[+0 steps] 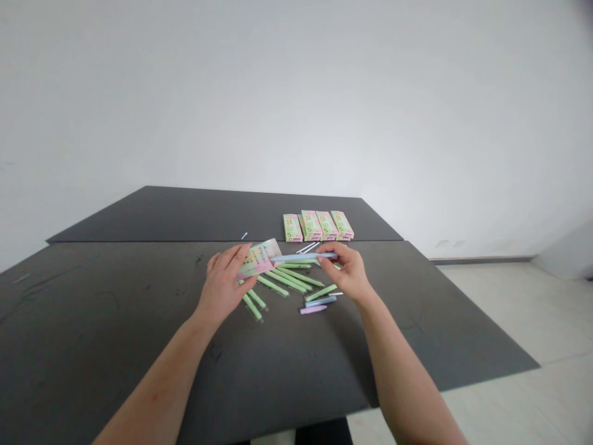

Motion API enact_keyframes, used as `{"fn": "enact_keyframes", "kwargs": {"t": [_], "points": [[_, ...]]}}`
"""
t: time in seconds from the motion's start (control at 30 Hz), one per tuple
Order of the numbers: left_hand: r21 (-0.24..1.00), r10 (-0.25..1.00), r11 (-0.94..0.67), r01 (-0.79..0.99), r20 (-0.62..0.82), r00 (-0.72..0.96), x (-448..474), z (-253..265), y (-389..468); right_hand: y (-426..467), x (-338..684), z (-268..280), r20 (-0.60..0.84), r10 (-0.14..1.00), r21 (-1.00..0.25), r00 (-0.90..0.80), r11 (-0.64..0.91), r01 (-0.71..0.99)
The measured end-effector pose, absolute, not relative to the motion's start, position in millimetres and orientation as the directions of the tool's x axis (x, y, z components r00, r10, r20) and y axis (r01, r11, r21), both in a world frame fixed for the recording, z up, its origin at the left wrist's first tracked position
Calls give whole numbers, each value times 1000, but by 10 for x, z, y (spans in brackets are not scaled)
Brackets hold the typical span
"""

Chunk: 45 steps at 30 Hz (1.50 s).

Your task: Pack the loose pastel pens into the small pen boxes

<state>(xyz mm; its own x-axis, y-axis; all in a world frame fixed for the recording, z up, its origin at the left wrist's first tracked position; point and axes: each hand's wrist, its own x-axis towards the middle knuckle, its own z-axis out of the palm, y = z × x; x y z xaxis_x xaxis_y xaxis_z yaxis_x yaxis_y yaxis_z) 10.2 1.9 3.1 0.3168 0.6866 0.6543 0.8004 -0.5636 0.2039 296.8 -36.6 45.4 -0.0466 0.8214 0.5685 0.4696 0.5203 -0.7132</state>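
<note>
My left hand (pixel 222 278) is closed round a small pastel pink, yellow and green box (pixel 256 259), tilted above the table with its opening facing right. Between the fingertips of my right hand (pixel 346 269) is a light blue pen (pixel 299 257), lying nearly level. The pen's left end is at the box's opening; I cannot tell how far inside it is. Several green pens (pixel 290 279) lie scattered beneath both hands. Close under my right hand are a short blue pen piece (pixel 319 301) and a pale purple one (pixel 314 309).
Several similar pastel boxes (pixel 310 226) stand in a row of stacks at the back of the dark table (pixel 139 296). Thin white sticks (pixel 308 247) lie before them. A small pale piece (pixel 244 235) lies further left. Behind the table rises a white wall (pixel 259 99).
</note>
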Motion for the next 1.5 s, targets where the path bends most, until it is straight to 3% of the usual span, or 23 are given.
{"fn": "enact_keyframes", "kwargs": {"t": [0.23, 0.67, 1.2, 1.5], "points": [[185, 674, -567, 803, 665, 322, 88, 9, 31, -377, 3007, 480, 548, 835, -730, -45, 504, 461], [150, 667, -602, 784, 635, 391, 114, 25, 4, -394, 2869, 504, 563, 807, -602, -175, 546, 583], [126, 650, -655, 745, 595, 471, 132, 22, -23, -371, 2673, 402, 497, 828, -581, -262, 541, 608], [129, 653, -674, 727, 564, 505, 149, 4, -34, -352, 2466, 252, 516, 783, -560, -347, 615, 555]]}}
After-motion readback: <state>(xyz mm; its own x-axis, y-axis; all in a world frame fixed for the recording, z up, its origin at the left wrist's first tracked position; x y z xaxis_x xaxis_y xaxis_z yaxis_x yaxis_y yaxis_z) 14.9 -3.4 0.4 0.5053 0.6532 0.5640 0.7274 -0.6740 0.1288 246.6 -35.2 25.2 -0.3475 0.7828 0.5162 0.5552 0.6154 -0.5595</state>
